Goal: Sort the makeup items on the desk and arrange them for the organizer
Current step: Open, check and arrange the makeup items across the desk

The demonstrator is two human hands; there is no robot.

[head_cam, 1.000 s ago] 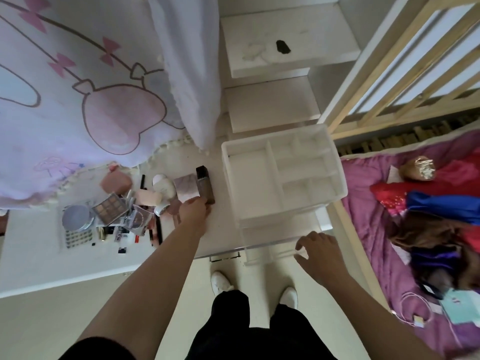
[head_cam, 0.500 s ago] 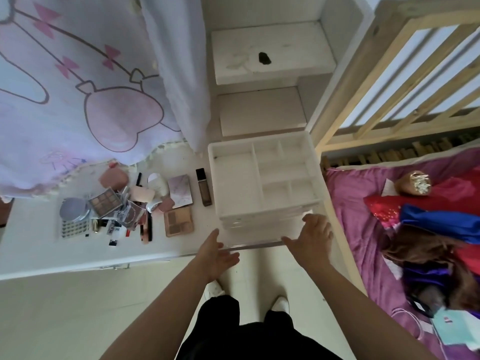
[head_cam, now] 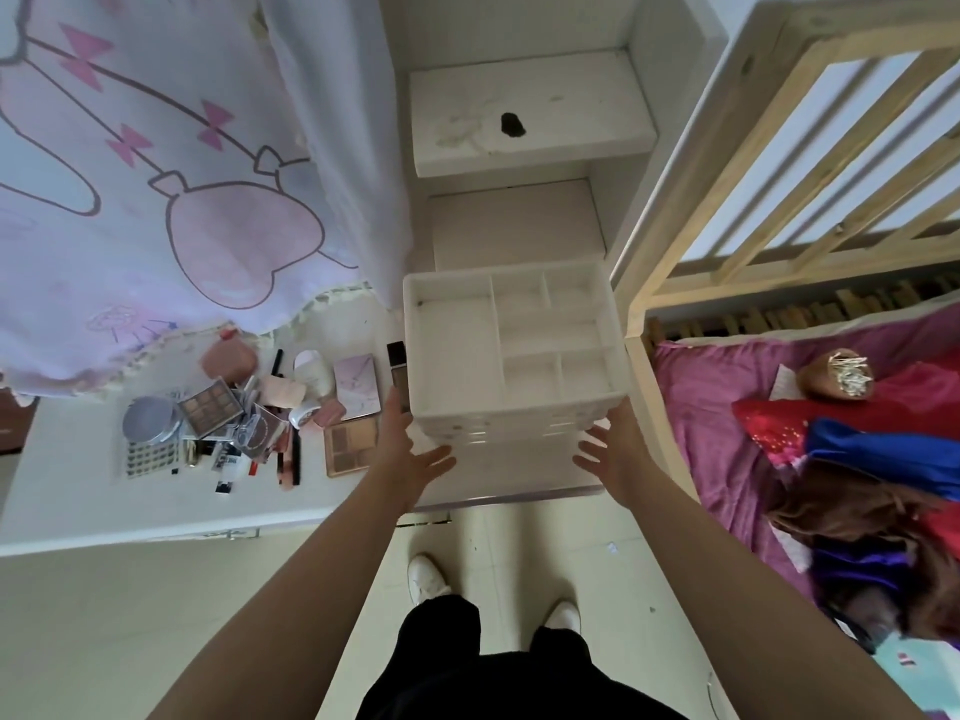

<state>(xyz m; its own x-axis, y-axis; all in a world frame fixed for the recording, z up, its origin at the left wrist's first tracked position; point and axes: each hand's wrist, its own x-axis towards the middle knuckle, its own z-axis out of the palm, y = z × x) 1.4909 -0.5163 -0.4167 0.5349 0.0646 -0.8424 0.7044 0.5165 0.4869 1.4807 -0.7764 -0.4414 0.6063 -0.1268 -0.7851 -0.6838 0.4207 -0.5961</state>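
A white organizer (head_cam: 454, 350) with empty top compartments and drawers below stands on the right end of the white desk (head_cam: 72, 491). My left hand (head_cam: 410, 449) lies flat against its lower left side, thumb spread. My right hand (head_cam: 610, 444) is flat at its lower right side, fingers straight. Left of the organizer lie a dark foundation bottle (head_cam: 397, 363), a pink marbled palette (head_cam: 356, 384), a tan eyeshadow palette (head_cam: 350, 449), and a heap of several compacts, tubes and pencils (head_cam: 244, 423) beside a round silver compact (head_cam: 150, 418).
A printed pink-and-white curtain (head_cam: 156, 200) hangs over the desk's back left. White shelves (head_cam: 524, 111) rise behind the organizer. A wooden bed frame (head_cam: 779, 163) and a bed with purple bedding and clothes (head_cam: 831, 459) stand close on the right. My shoes (head_cam: 426, 576) are on the floor below.
My left hand left the palettes and moved right to the organizer's left side. My right hand moved up from the desk's front edge to the organizer's right side.
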